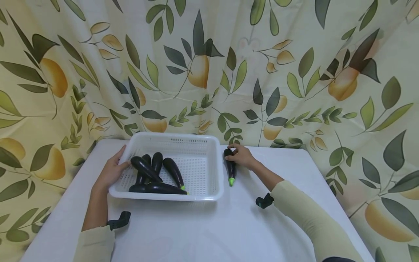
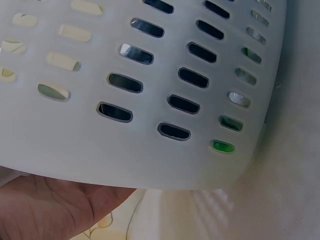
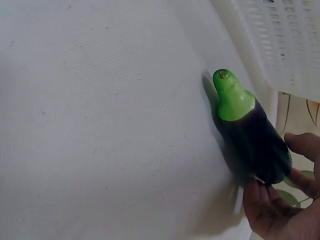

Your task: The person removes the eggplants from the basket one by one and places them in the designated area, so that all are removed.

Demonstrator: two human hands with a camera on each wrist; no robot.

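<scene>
A white plastic basket (image 1: 218,171) with slotted walls holds several dark purple eggplants (image 1: 173,171), lying in its left half. My left hand (image 1: 112,171) grips the basket's left rim; in the left wrist view its palm (image 2: 55,207) shows below the rim, fingertips hidden. Just right of the basket, another eggplant (image 1: 231,170) lies on the table, its green stem end toward me. My right hand (image 1: 243,156) holds that eggplant near its far end. Thumb and fingers (image 3: 302,145) stand on either side of its dark body in the right wrist view.
A white-covered table (image 1: 196,233) lies under everything. Behind it hangs a curtain (image 1: 229,72) printed with fruit and leaves. Dark wrist-worn devices (image 1: 264,201) sit at both of my cuffs.
</scene>
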